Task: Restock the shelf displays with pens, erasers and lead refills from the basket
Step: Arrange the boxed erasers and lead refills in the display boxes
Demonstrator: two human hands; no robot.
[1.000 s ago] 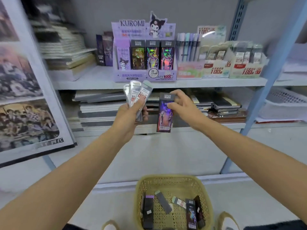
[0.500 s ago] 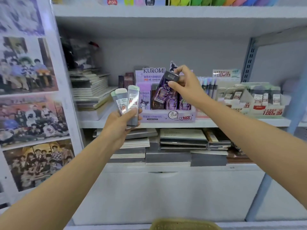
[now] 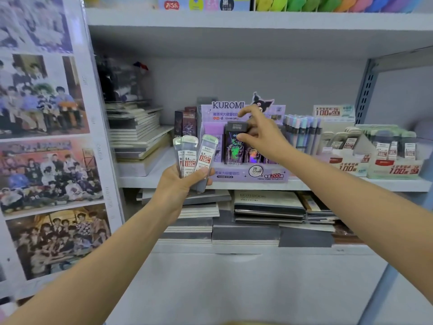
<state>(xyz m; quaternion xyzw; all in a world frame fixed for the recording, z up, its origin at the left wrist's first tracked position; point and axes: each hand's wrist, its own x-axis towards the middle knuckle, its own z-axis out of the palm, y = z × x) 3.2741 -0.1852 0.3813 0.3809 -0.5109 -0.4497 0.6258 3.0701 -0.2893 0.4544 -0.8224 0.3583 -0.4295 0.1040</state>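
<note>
My left hand (image 3: 181,186) grips three clear lead refill tubes (image 3: 195,158) with red-and-white labels, fanned upright in front of the shelf edge. My right hand (image 3: 262,137) reaches into the purple Kuromi display box (image 3: 250,174) on the middle shelf. Its thumb and curled fingers pinch the top of a dark lead refill pack (image 3: 234,146) that stands upright in the box's front row; the index finger is lifted. More dark packs in that row are partly hidden behind my right wrist.
Upright pastel pens (image 3: 302,132) and cardboard boxes of lead tubes (image 3: 384,158) stand to the right of the Kuromi box. Notebook stacks (image 3: 138,134) sit at the left, more notebooks (image 3: 267,207) below. A photo poster panel (image 3: 46,148) flanks the left, a metal upright (image 3: 366,90) the right.
The view has risen from the basket to the shelf. My right hand has carried the dark pack up and set it upright into the Kuromi box. My left hand has kept hold of the tubes.
</note>
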